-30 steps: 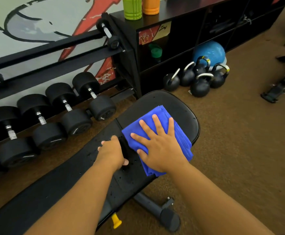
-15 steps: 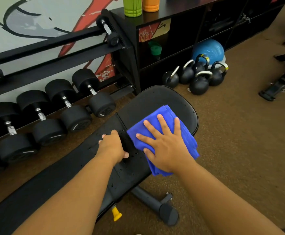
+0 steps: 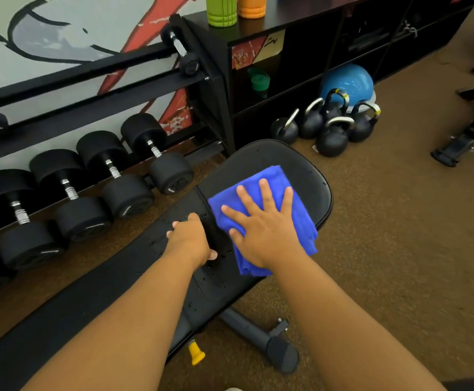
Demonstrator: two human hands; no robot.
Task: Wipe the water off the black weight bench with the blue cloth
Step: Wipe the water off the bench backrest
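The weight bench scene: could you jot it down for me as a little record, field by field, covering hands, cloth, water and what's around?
Bench: black weight bench, padded, on brown floor
Cloth: blue cloth, folded, lying on the seat pad
Right hand: right hand flat on the cloth, fingers spread
Left hand: left hand gripping the bench beside the cloth
Water: droplets visible on the pad near both hands
Nearby: dumbbells on a rack to the left, kettlebells on the floor beyond
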